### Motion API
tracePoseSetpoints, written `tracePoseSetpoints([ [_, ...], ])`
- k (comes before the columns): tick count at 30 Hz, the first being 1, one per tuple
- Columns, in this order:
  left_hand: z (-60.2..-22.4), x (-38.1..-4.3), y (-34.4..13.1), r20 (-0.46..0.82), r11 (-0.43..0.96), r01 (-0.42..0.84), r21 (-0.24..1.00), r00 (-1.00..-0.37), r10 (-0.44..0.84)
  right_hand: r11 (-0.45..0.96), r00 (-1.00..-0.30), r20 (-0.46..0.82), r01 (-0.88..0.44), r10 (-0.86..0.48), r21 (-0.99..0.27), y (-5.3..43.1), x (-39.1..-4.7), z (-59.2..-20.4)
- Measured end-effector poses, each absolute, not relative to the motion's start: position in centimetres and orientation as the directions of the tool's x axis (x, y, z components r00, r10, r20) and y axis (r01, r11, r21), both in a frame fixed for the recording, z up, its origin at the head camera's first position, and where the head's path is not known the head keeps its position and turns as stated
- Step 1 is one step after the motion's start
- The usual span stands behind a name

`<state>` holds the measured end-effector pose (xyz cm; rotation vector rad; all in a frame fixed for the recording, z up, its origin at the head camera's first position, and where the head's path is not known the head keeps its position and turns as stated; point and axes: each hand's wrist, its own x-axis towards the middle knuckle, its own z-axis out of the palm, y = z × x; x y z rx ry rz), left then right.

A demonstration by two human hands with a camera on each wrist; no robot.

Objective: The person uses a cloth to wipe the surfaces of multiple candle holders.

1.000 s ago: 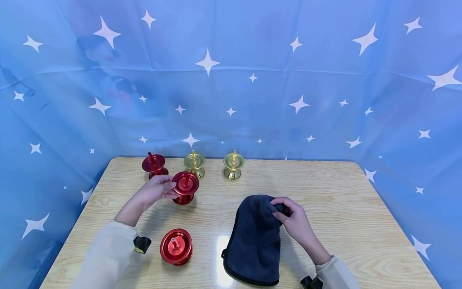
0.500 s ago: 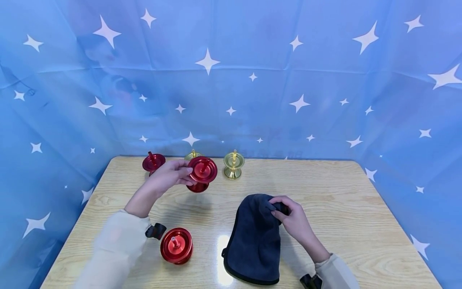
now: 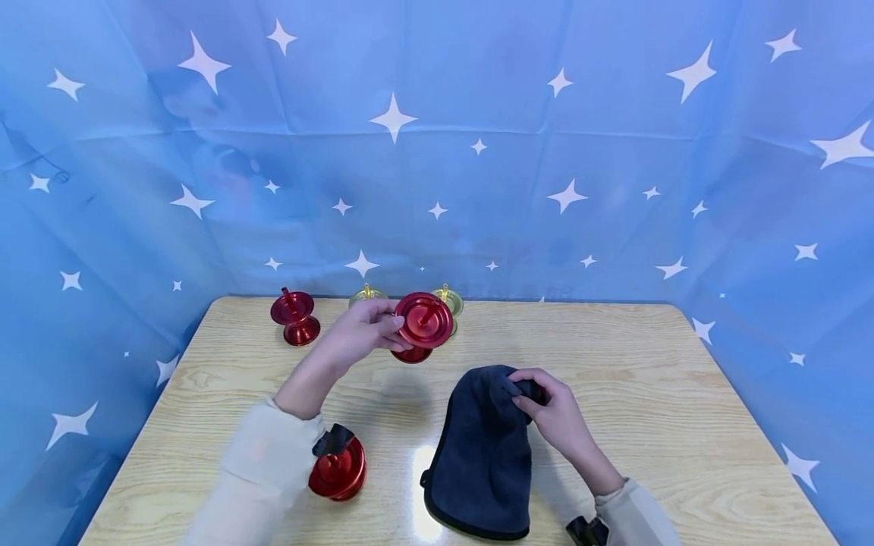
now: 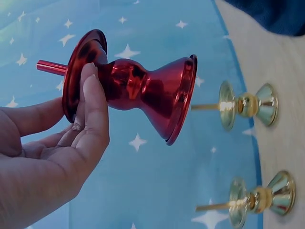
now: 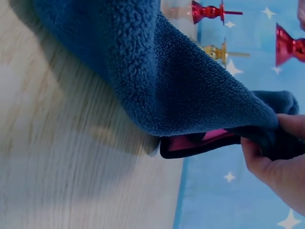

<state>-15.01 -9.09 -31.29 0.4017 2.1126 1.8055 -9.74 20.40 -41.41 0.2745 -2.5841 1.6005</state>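
My left hand [image 3: 362, 332] holds a shiny red metal candlestick [image 3: 425, 321] in the air over the back of the table, overlapping a gold candlestick [image 3: 451, 301]. In the left wrist view, thumb and fingers pinch the rim of its upper dish [image 4: 76, 76], with the flared base free. My right hand [image 3: 556, 413] pinches a bunched top corner of a dark blue fleece cloth [image 3: 486, 462], which spreads down toward the near edge. The right wrist view shows the cloth's raised fold [image 5: 190, 90], with a black-edged pink patch [image 5: 200, 142] under it.
One red candlestick [image 3: 298, 322] stands at the back left; another [image 3: 341, 474] is near the front, partly behind the left wrist strap [image 3: 333, 440]. A second gold candlestick [image 3: 367, 292] is mostly covered by my left hand. A blue starry curtain [image 3: 437, 167] hangs behind the table [image 3: 649, 379].
My left hand has lifted the red candlestick and carried it to the right, from in front of one gold candlestick to the other. The right hand and cloth have stayed in place.
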Motion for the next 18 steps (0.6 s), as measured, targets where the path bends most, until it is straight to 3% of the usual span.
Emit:
tracePoseSetpoints([
  [10, -33.3, -14.3, -6.6, -0.142, 0.147, -0.080, 0.986, -0.864, 0.484, 0.418, -0.982, 0.171, -0.191, -0.085, -0.888, 20.8, -10.4, -38.8],
  [18, -33.8, -13.8, -5.8, -0.146, 0.130, -0.090, 0.987, -0.832, 0.535, 0.360, -0.941, 0.334, -0.330, -0.053, -0.872, 20.7, -10.7, -35.5],
])
